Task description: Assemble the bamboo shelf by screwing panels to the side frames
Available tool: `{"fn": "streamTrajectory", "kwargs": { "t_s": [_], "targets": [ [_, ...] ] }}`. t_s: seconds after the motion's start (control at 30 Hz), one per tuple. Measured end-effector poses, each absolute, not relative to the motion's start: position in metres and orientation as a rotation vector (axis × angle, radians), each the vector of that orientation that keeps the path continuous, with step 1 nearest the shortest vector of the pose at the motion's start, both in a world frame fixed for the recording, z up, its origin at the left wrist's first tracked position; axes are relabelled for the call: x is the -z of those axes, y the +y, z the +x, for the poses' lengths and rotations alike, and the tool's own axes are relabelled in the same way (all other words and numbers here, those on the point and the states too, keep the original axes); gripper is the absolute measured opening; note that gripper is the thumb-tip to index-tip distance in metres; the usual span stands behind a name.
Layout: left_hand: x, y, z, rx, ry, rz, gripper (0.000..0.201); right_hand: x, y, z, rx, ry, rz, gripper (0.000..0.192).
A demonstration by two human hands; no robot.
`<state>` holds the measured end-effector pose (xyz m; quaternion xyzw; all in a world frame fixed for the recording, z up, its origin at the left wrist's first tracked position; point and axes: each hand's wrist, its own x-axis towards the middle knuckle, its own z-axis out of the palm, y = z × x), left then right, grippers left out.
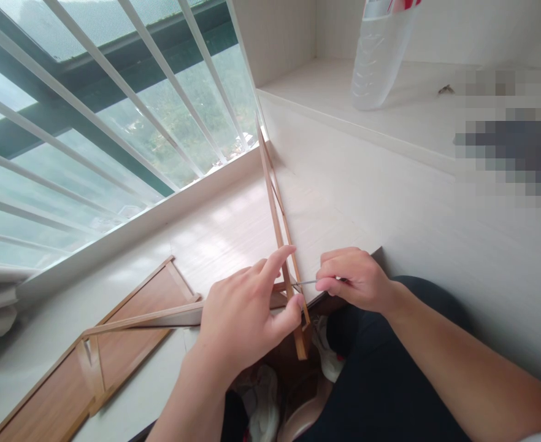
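Now the left hand point(247, 313) pinches the thin wooden frame point(283, 245) at the counter point(224, 227) edge; the right hand point(353, 279) grips a metal pin point(306, 282). Pushing hard could snap the sticks.

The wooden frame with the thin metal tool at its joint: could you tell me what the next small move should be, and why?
Probably ease the thin metal tool a little further into the joint. Its tip, pinched in the right hand, already meets the wooden frame where a short crosspiece joins the long strips, and the left hand braces that spot with finger and thumb.
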<state>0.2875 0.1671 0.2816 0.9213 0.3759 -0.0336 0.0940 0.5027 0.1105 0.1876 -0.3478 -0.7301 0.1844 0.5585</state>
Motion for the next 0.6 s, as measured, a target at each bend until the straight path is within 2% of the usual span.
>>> {"fn": "streamTrajectory", "kwargs": {
  "t_s": [0.2, 0.47, 0.6],
  "targets": [
    [-0.2807, 0.1677, 0.2877, 0.097, 1.112, 2.724, 0.058, -0.1882, 0.1114, 0.5061, -0.402, -1.705, -0.833, 0.019],
    [-0.28, 0.1681, 0.2869, 0.077, 1.103, 2.738, 0.058, -0.1879, 0.1115, 0.5105, -0.177, -1.832, -0.851, 0.003],
    [-0.2798, 0.1682, 0.2874, 0.08, 1.102, 2.738, 0.059, -0.1876, 0.111, 0.5105, -0.098, -1.879, -0.854, 0.004]
  ]
}}
